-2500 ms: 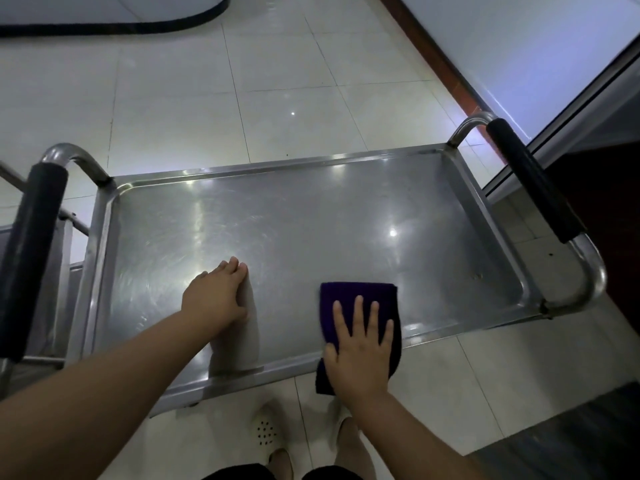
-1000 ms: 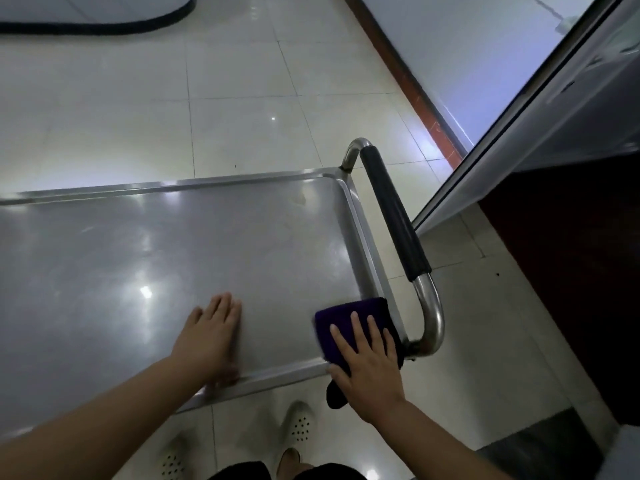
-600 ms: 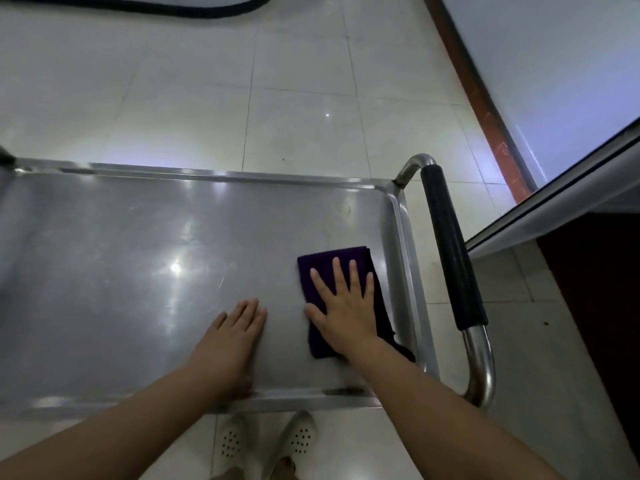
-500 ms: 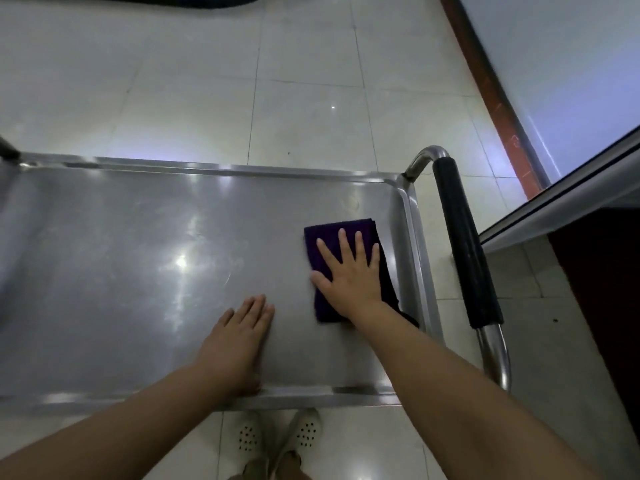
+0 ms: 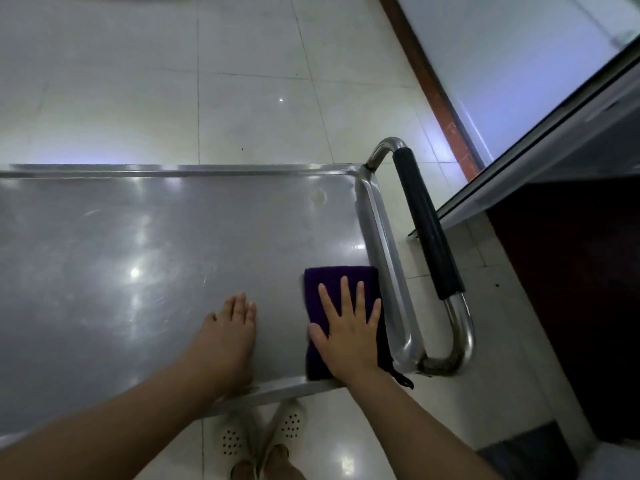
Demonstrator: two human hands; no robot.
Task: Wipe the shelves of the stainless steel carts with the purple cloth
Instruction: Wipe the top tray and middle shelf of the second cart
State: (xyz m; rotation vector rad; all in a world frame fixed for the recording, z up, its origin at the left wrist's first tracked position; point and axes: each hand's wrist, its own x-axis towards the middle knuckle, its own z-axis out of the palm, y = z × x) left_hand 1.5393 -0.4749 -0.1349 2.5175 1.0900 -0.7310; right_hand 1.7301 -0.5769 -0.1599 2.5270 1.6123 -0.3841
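Note:
The stainless steel cart's top shelf (image 5: 173, 244) fills the left and middle of the head view. A folded purple cloth (image 5: 337, 277) lies flat in the shelf's near right corner, against the raised right rim. My right hand (image 5: 349, 327) presses on the cloth with its fingers spread. My left hand (image 5: 228, 337) rests flat on the bare steel just left of it, near the front rim, fingers together. One end of the cloth hangs over the front edge.
The cart's handle (image 5: 427, 226), with a black grip, runs along the right side. A wall with a brown skirting (image 5: 429, 88) and a dark doorway (image 5: 571, 271) stand to the right. Pale tiled floor (image 5: 242, 81) lies beyond the cart.
My right hand pushed the cloth away along the right rim and then drew it back to the near right corner. My left hand stayed flat near the front rim.

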